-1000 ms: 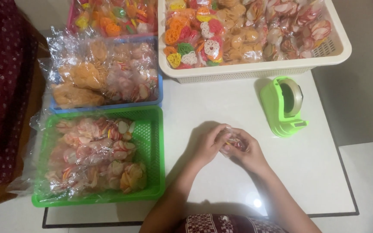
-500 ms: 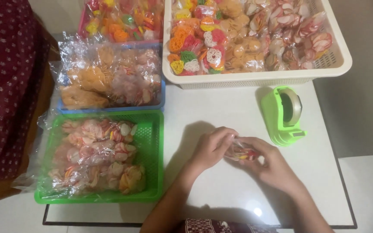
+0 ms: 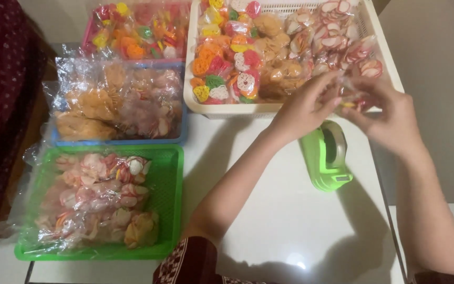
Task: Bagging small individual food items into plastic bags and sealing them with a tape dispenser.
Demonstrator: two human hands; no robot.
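1. Counter (image 3: 290,231): white top, bare along the near edge and the near-right corner; everything else sits toward the far and left edges.
2. Cream basket (image 3: 384,58): at the far edge, right of centre, filled with clear bags of coloured and plain crackers.
3. Green basket (image 3: 169,210): at the near-left corner, holding bags of pink-and-white crackers; plastic spills over its left rim.
4. Blue basket (image 3: 182,129): along the left edge, just beyond the green basket, holding bags of tan crackers.
5. Pink basket (image 3: 86,37): at the far-left corner, beyond the blue basket, holding bags of mixed bright crackers.
6. Green tape dispenser (image 3: 326,158): on the counter near the right edge, just in front of the cream basket, below the raised hands.
7. Left hand (image 3: 306,108): raised over the front rim of the cream basket, fingers pinched closed on one end of a small clear packet.
8. Right hand (image 3: 390,118): raised opposite, fingers curled and pinched on the packet's other end.
9. Small clear packet (image 3: 349,92): held between both hands, above the cream basket's front-right part; contents partly hidden, pink and white visible.
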